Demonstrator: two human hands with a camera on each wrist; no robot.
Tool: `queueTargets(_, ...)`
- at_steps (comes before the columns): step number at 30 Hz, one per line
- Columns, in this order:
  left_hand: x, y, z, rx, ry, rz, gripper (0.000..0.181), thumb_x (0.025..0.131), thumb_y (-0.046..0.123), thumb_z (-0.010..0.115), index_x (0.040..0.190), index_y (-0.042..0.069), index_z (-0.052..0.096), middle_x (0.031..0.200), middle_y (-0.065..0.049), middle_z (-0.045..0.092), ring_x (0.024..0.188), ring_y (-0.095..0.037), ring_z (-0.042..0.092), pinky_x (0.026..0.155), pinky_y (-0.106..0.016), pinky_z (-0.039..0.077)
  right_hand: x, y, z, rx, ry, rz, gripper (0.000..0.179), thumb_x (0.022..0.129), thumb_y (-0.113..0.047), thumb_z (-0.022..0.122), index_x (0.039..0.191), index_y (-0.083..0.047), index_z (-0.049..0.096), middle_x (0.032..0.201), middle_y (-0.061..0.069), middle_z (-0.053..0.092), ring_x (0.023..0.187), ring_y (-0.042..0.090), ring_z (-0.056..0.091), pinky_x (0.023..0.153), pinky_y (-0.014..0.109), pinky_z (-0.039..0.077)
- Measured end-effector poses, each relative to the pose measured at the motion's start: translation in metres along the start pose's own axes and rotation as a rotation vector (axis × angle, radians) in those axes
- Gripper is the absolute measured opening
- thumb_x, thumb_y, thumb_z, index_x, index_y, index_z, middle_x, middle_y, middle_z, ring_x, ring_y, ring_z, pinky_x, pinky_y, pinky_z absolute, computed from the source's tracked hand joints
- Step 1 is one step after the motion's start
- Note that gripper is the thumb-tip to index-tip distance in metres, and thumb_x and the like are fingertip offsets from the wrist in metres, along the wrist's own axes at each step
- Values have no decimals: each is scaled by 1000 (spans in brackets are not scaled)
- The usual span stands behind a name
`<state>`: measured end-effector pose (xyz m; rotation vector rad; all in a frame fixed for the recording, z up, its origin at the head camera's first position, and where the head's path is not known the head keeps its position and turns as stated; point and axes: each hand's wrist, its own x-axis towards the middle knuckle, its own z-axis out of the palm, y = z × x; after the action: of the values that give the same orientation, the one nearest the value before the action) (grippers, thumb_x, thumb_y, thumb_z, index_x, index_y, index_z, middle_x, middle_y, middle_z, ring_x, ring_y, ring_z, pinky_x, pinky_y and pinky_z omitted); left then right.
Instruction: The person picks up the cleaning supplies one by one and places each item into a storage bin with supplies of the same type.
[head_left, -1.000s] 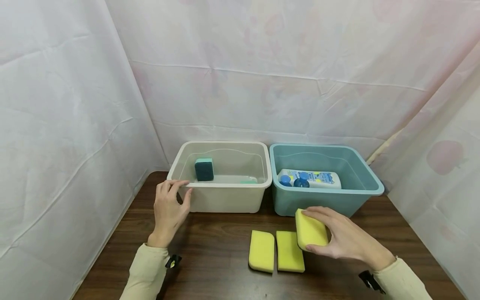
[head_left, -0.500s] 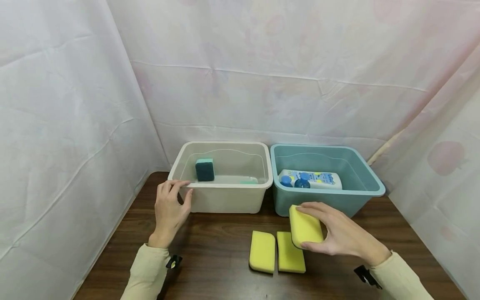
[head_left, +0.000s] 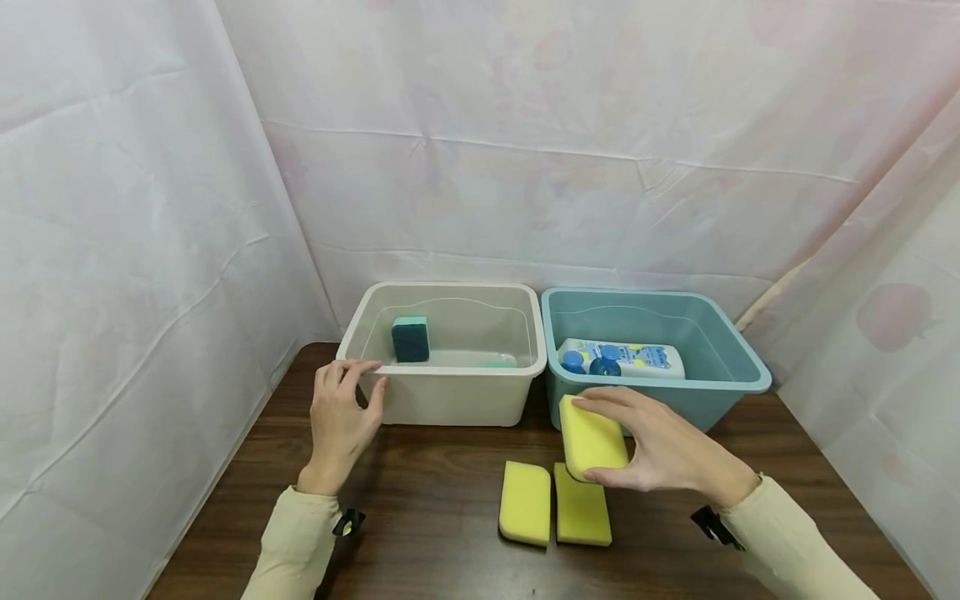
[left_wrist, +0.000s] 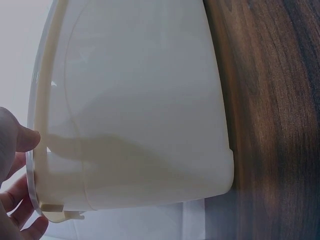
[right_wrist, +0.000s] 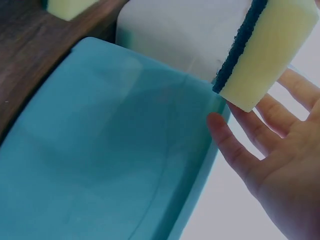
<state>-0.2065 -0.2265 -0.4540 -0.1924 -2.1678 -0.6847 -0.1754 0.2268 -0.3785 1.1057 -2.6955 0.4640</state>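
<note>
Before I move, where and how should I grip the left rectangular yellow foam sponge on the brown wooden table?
Probably pinch the left sponge by its near and far ends, from above: it lies flat, and the right rectangular yellow foam sponge crowds its right edge.

Right table sponge [head_left: 583, 515]: upper corner hidden behind held sponge [head_left: 592, 437].
Held sponge: cut by right wrist view's top edge.
Left hand [head_left: 341, 427]: cut by left wrist view's left edge.
Bottle [head_left: 652, 360]: label print too small to read.
Green item [head_left: 498, 363]: partly behind grey bin [head_left: 450, 400] rim; kind unclear.
</note>
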Motion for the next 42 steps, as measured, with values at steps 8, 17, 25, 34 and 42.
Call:
queueTargets(8,1,0,-1,-8,10,16,25,89,11,84,113,6,77,115,-20,66,113,-44,56,90,-61,52,17,-1,-6,22,-24,9,85,84,-72,78,151,-22,61,154,-2,59,142,26,58,110,54,53)
queueTargets(17,1,0,0,-12,8,11,24,90,12,84,113,7,78,116,-20,66,113,-44,56,91,-61,51,40,2,-15,101,-43,36,84,85,-63,82,153,-20,59,156,4,58,144,33,56,114,59,48)
queueTargets(25,1,-1,0,-6,17,20,26,89,11,85,113,6,77,116,-20,67,112,-43,56,91,-60,52,62,2,-20,144,-41,36,82,84,-60,84,153,-21,59,157,4,58,145,31,56,113,57,50)
queueTargets(34,0,-1,1,-4,9,8,25,90,12,84,113,7,77,117,-19,66,114,-44,56,92,-61,51,88,5,-24,204,-36,12,79,85,-51,86,152,-17,60,155,8,60,141,34,59,108,58,53)
queueTargets(42,1,0,1,2,5,3,26,90,13,85,114,7,77,117,-18,66,114,-43,56,93,-60,51,111,4,-32,206,-53,21,81,85,-51,85,154,-17,58,157,8,58,144,33,55,112,59,51)
